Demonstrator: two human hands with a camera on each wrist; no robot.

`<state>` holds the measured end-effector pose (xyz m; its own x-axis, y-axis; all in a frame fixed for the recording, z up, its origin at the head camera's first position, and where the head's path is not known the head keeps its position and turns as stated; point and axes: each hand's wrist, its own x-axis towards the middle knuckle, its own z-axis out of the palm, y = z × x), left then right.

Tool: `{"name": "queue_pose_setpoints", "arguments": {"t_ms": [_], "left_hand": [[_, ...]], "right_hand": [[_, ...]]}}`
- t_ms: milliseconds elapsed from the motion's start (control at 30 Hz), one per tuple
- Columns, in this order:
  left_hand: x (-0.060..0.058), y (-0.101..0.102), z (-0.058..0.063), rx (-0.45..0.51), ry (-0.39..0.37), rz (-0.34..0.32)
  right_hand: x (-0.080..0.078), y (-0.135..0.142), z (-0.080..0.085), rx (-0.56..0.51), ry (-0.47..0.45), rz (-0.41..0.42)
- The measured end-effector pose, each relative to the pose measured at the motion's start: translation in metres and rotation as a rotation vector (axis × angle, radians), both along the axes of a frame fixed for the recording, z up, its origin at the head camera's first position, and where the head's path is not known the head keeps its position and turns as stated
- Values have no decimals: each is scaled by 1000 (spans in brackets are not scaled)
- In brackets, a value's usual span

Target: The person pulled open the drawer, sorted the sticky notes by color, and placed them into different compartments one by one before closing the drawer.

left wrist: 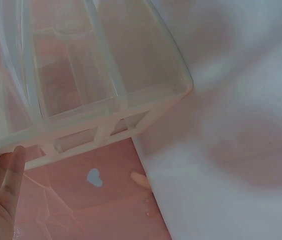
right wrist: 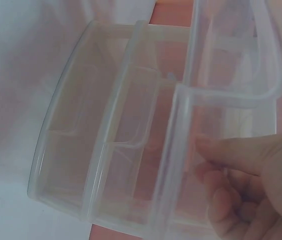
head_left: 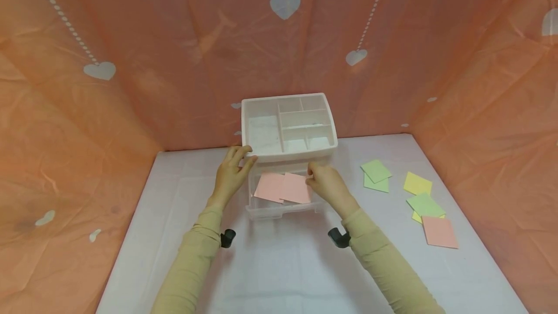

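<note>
A white plastic drawer organizer [head_left: 264,158] with a divided top tray stands at the back of the table. Its clear upper drawer [head_left: 261,211] is pulled out toward me. My left hand [head_left: 229,174] holds the organizer's front left corner, fingers at the rim and thumb in front. Over the drawer's right side, my right hand [head_left: 330,185] has its fingers curled, with thumb and index finger pinching the edge of a pink sticky note [head_left: 297,189]. Another pink sticky note [head_left: 269,187] lies beside it in the drawer, partly overlapped. Lower drawers [right wrist: 126,107] show closed in the right wrist view.
To the right on the white table [head_left: 279,275] lie two green notes [head_left: 376,171]. Nearby is an overlapping group with a yellow note [head_left: 417,183], a green note [head_left: 425,204] and a pink note [head_left: 440,231]. An orange curtain [head_left: 209,62] encloses the back and sides.
</note>
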<state>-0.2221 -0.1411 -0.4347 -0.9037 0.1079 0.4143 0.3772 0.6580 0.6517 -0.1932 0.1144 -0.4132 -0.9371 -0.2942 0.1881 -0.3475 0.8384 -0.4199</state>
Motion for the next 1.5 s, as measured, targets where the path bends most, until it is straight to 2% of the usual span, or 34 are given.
{"name": "queue_pose_setpoints", "arguments": {"t_ms": [133, 367, 767, 1067, 1500], "left_hand": [[-1, 1, 0, 3, -3, 0], [0, 1, -1, -8, -4, 4], [0, -1, -1, -2, 23, 4], [0, 0, -2, 1, 31, -1], [0, 0, -2, 7, 18, -3]], "right_hand": [[1, 1, 0, -16, -29, 2], [2, 7, 10, -148, -150, 2], [10, 28, 26, -323, -72, 16], [15, 62, 27, -422, 1, -80], [29, 135, 17, -461, 14, -262]]}}
